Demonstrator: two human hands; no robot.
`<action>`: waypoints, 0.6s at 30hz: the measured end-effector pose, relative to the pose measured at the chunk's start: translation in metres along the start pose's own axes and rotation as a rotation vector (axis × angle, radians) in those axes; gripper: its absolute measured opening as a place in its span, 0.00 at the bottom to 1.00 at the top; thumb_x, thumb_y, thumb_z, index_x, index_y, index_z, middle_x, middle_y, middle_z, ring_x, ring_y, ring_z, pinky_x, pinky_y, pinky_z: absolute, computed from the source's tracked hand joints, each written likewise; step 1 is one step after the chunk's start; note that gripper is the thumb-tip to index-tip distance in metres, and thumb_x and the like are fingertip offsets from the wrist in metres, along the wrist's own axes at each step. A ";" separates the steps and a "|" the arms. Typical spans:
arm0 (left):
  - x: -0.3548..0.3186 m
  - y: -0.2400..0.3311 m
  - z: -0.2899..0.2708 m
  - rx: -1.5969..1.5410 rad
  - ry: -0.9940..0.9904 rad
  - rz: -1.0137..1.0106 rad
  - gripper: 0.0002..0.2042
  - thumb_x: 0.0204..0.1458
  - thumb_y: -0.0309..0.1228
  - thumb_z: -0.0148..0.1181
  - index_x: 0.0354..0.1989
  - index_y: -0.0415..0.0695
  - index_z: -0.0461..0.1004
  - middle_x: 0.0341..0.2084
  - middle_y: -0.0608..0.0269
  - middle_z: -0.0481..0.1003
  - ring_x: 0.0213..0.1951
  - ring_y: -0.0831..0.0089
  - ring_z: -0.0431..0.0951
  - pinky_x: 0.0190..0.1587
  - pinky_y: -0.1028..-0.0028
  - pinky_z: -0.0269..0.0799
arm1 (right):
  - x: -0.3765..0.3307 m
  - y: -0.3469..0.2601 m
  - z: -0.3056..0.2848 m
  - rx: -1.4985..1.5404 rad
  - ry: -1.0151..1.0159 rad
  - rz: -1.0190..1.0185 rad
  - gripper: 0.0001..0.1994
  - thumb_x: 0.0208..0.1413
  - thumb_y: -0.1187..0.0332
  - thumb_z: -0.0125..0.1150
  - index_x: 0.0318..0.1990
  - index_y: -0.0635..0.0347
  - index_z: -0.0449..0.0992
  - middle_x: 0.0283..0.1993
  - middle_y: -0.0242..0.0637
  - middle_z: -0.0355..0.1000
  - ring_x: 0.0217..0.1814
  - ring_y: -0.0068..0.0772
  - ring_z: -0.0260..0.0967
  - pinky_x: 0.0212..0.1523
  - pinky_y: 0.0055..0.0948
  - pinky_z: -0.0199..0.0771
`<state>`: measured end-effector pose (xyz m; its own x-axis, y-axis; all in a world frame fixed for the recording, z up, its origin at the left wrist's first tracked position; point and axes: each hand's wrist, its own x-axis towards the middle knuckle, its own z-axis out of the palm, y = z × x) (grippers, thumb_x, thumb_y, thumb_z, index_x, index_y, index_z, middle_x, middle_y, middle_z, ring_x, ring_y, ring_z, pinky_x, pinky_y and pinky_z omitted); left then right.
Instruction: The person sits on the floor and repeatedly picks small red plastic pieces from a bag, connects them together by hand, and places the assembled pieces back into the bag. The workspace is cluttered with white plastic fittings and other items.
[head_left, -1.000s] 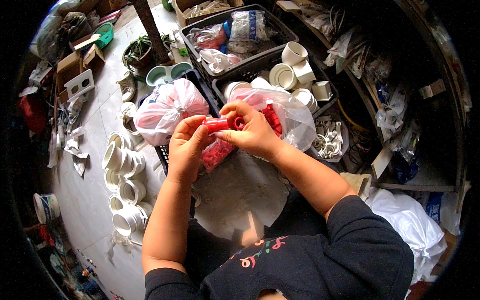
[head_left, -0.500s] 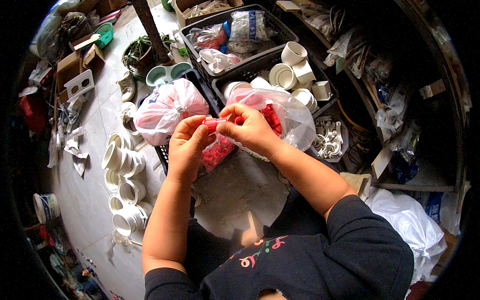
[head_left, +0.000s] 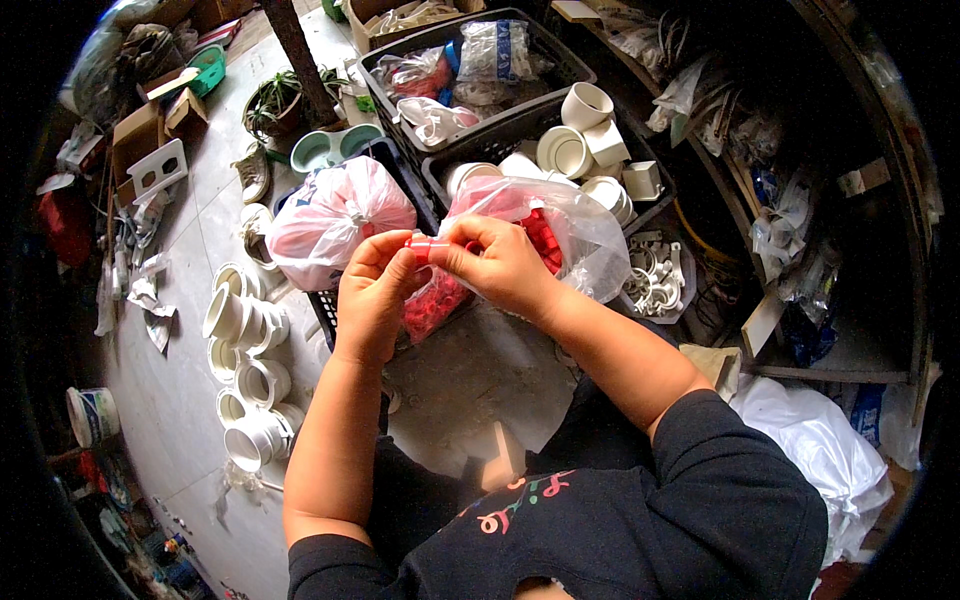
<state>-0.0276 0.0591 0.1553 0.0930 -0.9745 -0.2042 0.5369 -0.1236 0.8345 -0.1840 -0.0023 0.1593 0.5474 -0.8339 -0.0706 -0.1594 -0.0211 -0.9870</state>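
Observation:
Between my hands is a small red plastic pipe fitting (head_left: 424, 248), lying roughly level. My left hand (head_left: 370, 300) pinches its left part between thumb and fingers. The thumb and curled fingers of my right hand (head_left: 508, 268) close at its right end. A bit of red shows within the right fingers, mostly hidden, so I cannot tell whether it is a separate piece. Just beyond the right hand, an open clear plastic bag (head_left: 597, 250) holds several red fittings (head_left: 541, 240). More red pieces (head_left: 432, 305) show through clear plastic below my hands.
A tied white bag (head_left: 345, 210) sits beyond my left hand. Black crates (head_left: 425, 150) hold white pipe fittings (head_left: 563, 152) and packets. White pipe fittings (head_left: 255, 437) stand in rows on the floor at left. A tub of white clips (head_left: 660, 280) is at right, near a shelf (head_left: 850, 370).
My right thumb and fingers have shifted slightly and closed in at the fitting's right end. The red ring seen by those fingers is now mostly covered. My left hand has barely moved.

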 end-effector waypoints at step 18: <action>-0.001 -0.002 -0.001 0.019 -0.018 0.007 0.11 0.49 0.29 0.54 0.40 0.39 0.67 0.35 0.60 0.72 0.37 0.74 0.73 0.38 0.77 0.71 | -0.002 0.000 0.001 -0.013 0.053 -0.052 0.19 0.35 0.61 0.69 0.34 0.61 0.69 0.22 0.31 0.67 0.25 0.20 0.64 0.29 0.22 0.66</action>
<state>-0.0277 0.0603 0.1530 0.0812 -0.9785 -0.1894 0.5199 -0.1205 0.8457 -0.1845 0.0000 0.1591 0.5114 -0.8593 -0.0112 -0.1430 -0.0722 -0.9871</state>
